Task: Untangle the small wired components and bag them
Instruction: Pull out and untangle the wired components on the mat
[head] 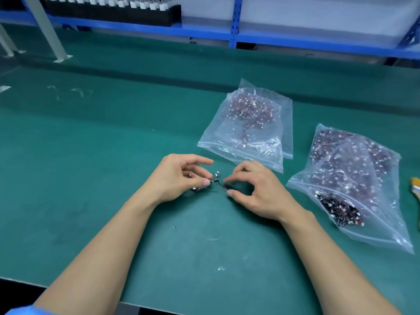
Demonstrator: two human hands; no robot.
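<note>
Head view, bench with green mat (91, 155). Left hand (179, 176) is curled, thumb and forefinger pinching one end of the small wired components (217, 181); a few more white-tipped bits show under its palm. The short dark lead runs from that pinch across the gap to the right hand (259, 192), just above the mat. The right thumb tip meets the lead's far end and the other fingers are curled above it (motion blur on the forefinger, so cannot tell if that pinch is closed). Hands are near each other but not touching. Beyond the right hand lies the flatter bag (216, 142), clear plastic, with a loose cluster of red-and-white parts in its far half. Further right and apart from it sits the fuller bag (386, 233), packed with the same kind of parts, a dark clump towards its near end. A brush (416, 189) lies at the right frame edge. Blue shelving (234, 21) runs along the back, with a black tray (113, 15) of white-capped pieces at the upper left.
</note>
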